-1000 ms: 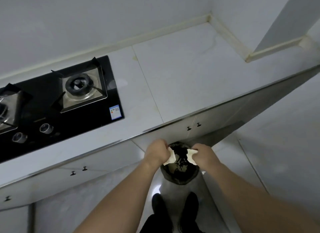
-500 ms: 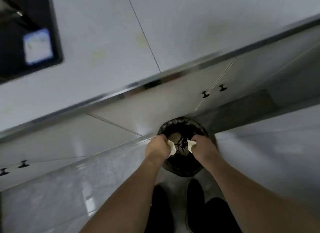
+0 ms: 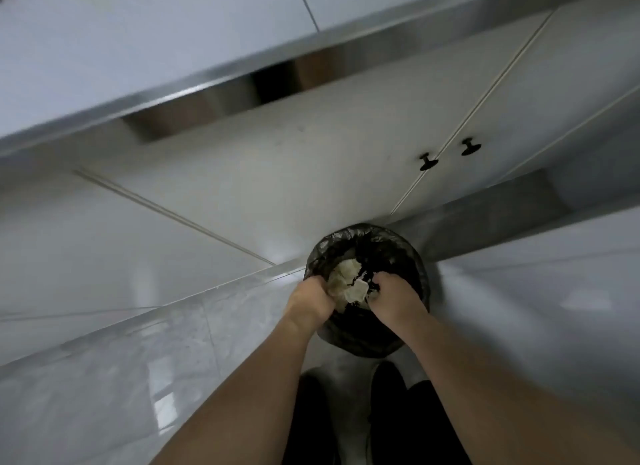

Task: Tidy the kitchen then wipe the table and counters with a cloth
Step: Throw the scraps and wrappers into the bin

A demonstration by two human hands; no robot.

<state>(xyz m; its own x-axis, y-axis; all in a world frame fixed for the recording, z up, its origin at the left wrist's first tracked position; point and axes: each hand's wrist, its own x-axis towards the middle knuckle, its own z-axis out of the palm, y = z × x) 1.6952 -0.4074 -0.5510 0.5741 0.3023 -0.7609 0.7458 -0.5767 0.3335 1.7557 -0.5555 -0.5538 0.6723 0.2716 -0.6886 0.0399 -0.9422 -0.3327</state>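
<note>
Your left hand (image 3: 309, 300) is curled tight, fingers closed on the near-left edge of the cloth (image 3: 349, 284). Your right hand (image 3: 393, 296) is also curled, its fingertips down at the right edge of the cloth; whether it pinches the cloth or the bag cannot be told. Both forearms reach in from 6 o'clock and converge over the bin (image 3: 367, 291), knuckles up, wrists roughly level, the hands a short gap apart.

The cloth is pale, cream-coloured and crumpled, with one flat corner showing between your hands. It lies inside the mouth of the bin, at the 9 o'clock side of the opening. Dark scraps sit against it at 3 o'clock.

The bin is round, lined with a black bag (image 3: 408, 256), and stands on the floor (image 3: 138, 343) against the cabinet (image 3: 311, 170) base. Two black knobs (image 3: 427, 162) lie at 1 o'clock from the bin. Your shoes (image 3: 388, 381) show at 6 o'clock.
</note>
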